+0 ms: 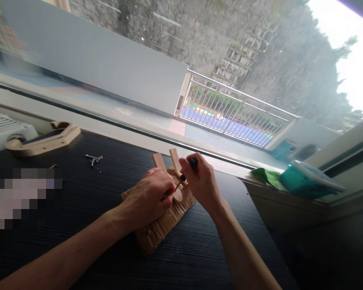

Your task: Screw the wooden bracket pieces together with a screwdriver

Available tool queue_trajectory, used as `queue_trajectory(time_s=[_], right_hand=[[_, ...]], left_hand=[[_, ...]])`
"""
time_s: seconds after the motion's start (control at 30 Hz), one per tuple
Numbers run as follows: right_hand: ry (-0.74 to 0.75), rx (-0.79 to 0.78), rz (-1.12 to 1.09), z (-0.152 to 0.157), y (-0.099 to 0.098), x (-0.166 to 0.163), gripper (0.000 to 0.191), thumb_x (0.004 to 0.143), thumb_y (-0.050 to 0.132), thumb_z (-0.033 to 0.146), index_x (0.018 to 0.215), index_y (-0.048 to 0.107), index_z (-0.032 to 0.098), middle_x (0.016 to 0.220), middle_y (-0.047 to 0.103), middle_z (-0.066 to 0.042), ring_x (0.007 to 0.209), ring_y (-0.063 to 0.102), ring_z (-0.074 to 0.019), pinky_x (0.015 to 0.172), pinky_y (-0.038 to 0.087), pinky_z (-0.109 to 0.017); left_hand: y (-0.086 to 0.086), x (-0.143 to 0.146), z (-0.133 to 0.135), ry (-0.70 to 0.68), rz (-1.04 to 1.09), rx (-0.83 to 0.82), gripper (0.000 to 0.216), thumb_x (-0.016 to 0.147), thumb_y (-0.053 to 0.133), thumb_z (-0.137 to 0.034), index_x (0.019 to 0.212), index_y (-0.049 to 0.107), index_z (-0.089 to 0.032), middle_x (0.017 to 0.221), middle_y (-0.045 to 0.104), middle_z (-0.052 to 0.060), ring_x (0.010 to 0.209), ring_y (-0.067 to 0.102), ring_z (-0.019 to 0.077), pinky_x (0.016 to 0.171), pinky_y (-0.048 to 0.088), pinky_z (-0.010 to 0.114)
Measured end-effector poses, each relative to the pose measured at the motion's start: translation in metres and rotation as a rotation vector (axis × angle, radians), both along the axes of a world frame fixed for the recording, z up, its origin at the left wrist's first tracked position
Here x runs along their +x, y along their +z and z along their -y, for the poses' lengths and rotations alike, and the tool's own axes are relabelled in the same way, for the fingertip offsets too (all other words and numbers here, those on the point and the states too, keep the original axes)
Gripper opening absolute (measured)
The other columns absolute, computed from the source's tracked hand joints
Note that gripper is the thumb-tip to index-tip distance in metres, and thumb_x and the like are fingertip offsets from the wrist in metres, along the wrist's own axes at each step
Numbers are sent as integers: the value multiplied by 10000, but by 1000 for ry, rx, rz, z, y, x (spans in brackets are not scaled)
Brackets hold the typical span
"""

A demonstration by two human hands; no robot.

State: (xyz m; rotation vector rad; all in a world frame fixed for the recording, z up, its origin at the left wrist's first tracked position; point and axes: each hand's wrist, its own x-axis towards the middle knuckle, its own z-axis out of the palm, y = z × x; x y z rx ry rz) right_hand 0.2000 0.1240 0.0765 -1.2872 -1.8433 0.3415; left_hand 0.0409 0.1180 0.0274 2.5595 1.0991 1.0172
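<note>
A light wooden piece (pixel 175 183) with two upright prongs lies on a strip of corrugated cardboard (pixel 157 233) on the dark table (pixel 78 225). My left hand (pixel 149 197) is closed and presses down on the wooden piece, steadying it. My right hand (pixel 201 183) grips a small screwdriver (pixel 186 173) with a black and red handle. Its tip points down at the wood between my two hands.
Loose small screws (pixel 93 158) lie on the table behind my left arm. A larger curved wooden part (pixel 45 139) rests at the far left beside a white device (pixel 3 129). A teal box (pixel 308 181) and green cloth (pixel 264 176) sit on the window sill at right.
</note>
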Motion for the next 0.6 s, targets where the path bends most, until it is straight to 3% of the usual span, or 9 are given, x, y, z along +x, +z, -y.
queue_trajectory(time_s=[0.37,0.6], right_hand=[[118,-34,37,3,5,4,239,895,483,437,836,504,207,648,596,24,563,511,-106,563,387,-225],[106,-55,38,0,4,7,244,898,471,440,839,489,204,666,589,20,577,512,-108,574,394,-236]], left_hand=[[-2,1,1,1,-20,46,84,768,525,-139,761,594,-185,808,629,44,872,568,207,975,376,407],[-1,0,1,-19,-8,36,88,764,529,-128,756,590,-191,816,627,28,872,567,197,976,376,407]])
